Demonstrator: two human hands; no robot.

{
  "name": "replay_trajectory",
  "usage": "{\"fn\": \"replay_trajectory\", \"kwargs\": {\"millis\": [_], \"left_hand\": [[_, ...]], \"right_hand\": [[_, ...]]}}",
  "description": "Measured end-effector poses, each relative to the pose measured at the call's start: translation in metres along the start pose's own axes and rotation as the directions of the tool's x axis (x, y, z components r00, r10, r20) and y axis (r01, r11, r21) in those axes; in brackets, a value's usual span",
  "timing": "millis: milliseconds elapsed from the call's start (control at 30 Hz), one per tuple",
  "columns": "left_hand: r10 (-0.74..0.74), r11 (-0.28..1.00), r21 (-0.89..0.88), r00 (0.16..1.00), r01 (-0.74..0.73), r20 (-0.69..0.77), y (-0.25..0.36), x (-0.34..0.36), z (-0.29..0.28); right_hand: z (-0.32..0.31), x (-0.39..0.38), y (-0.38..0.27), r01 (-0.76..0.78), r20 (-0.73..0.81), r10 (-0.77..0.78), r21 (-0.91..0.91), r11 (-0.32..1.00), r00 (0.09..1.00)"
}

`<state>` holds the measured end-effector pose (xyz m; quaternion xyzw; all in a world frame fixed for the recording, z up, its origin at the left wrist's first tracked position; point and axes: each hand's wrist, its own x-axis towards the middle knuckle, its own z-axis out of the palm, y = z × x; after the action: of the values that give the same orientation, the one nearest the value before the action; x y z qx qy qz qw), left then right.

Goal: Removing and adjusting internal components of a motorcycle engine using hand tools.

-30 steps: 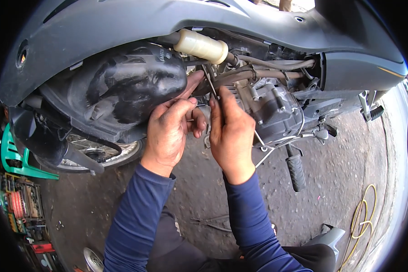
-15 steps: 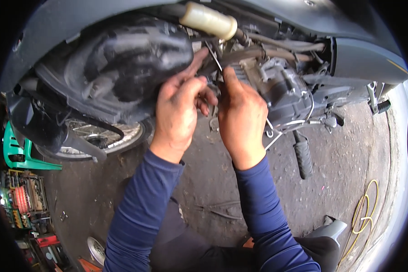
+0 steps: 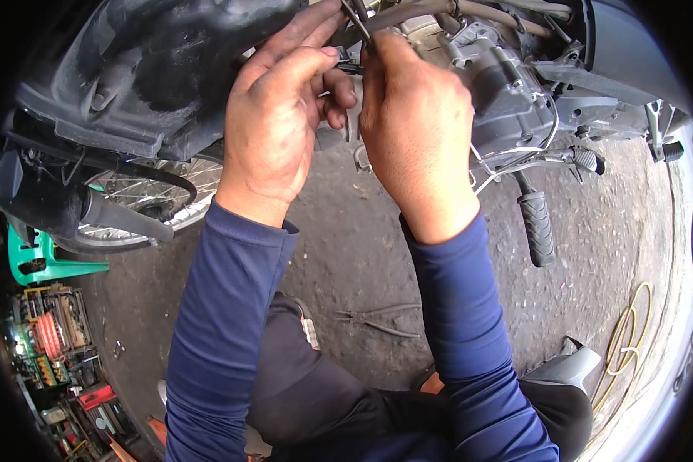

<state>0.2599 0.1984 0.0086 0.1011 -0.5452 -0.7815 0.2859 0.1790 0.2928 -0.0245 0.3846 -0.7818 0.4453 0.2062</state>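
Observation:
My right hand (image 3: 420, 131) is closed, thumb and index finger pressed round a thin metal tool (image 3: 354, 19). Its narrow silver shaft points up and left; the grip is hidden in my fist, so its exact kind does not show. Just left of it, my left hand (image 3: 273, 119) is open with nothing visible in it. Its upper fingers stretch toward the tool's tip while the lower ones curl loosely. Both hands are at a motorcycle, between the black plastic housing (image 3: 169, 69) and the engine (image 3: 508, 92). The spot at the tip is cut off by the upper edge.
A rubber-covered pedal (image 3: 537, 227) sticks out below the engine, near a bent metal rod. Pliers (image 3: 385, 317) lie on the dark ground. Tool trays (image 3: 58, 331) and a green plastic chair (image 3: 46, 262) stand left; a yellow hose (image 3: 620, 339) is coiled right.
The view has tilted down, so the motorcycle and both hands sit higher in the picture and the pale cylinder is out of sight. My right hand keeps hold of the tool.

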Motion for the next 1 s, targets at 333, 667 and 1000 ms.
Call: {"fn": "replay_trajectory", "kwargs": {"millis": [333, 667, 1000], "left_hand": [[-0.001, 0.998, 0.064, 0.999, 0.004, -0.051, -0.005, 0.001, 0.001], [0.031, 0.996, 0.082, 0.999, -0.034, 0.039, 0.005, 0.002, -0.003], [0.052, 0.996, -0.071, 0.997, -0.048, 0.055, -0.003, 0.003, -0.013]], "right_hand": [[-0.003, 0.004, 0.004, 0.145, 0.024, -0.144, -0.108, 0.983, 0.989], [-0.046, 0.022, -0.018, -0.008, 0.086, 0.014, -0.066, 0.998, 0.996], [0.023, -0.013, 0.019, 0.103, -0.113, -0.096, 0.058, 0.993, 0.989]]}}
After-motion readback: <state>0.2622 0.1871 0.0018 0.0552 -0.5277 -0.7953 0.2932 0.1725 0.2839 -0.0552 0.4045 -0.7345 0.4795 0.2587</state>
